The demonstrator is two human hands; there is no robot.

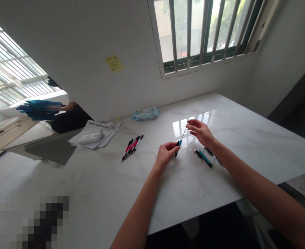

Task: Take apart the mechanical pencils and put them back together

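My left hand [165,155] grips a teal and black pen barrel [179,143] above the white marbled table. From its upper end a thin pale pen refill [184,134] slants up to my right hand [201,132], whose thumb and fingertips pinch its far end. Below my right wrist lie pen parts: a teal barrel [205,158], a black pen piece [198,154], a loose refill [209,168] and another dark piece with a refill, partly hidden by my forearm. Left of my left hand, several red, black and white pens [133,146] lie side by side.
A blue pack of wipes [145,114] rests near the wall. Papers [100,133] with a white pouch [90,138] lie at the table's left. Past the partition, a person's dark sleeve [69,118] shows. A barred window [201,34] and a yellow note [114,63] are behind.
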